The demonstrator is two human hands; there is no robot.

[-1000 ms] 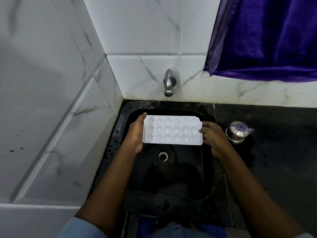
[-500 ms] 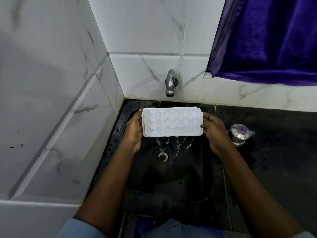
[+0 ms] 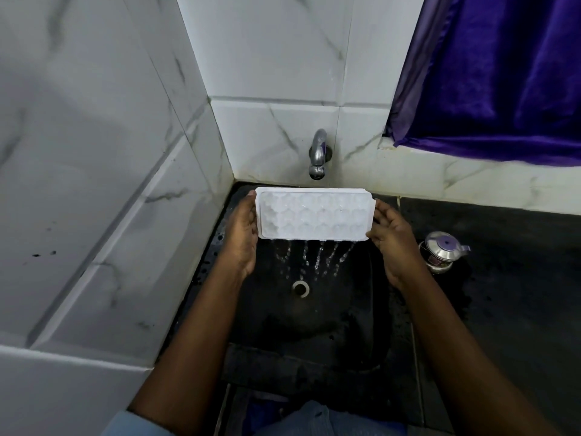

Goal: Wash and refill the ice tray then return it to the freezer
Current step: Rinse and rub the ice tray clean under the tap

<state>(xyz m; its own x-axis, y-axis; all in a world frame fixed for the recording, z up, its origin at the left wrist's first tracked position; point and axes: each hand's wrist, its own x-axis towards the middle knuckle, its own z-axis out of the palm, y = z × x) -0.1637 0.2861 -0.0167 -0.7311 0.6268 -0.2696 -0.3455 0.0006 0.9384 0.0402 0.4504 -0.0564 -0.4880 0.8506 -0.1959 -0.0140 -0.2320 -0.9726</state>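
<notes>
A white ice tray with several shaped cells is held over the black sink, just below the metal tap. The tray is tilted with its near edge down, and several thin streams of water pour from that edge toward the drain. My left hand grips the tray's left end. My right hand holds the right end, fingers partly spread along the edge. No water runs from the tap.
White marble-look tiled walls close in at the left and behind the sink. A small steel pot with a purple-knobbed lid stands on the wet black counter just right of my right hand. A purple curtain hangs at upper right.
The tray went from level and low in the sink to raised near the tap and tipped toward me. Water now pours off its near edge in more streams.
</notes>
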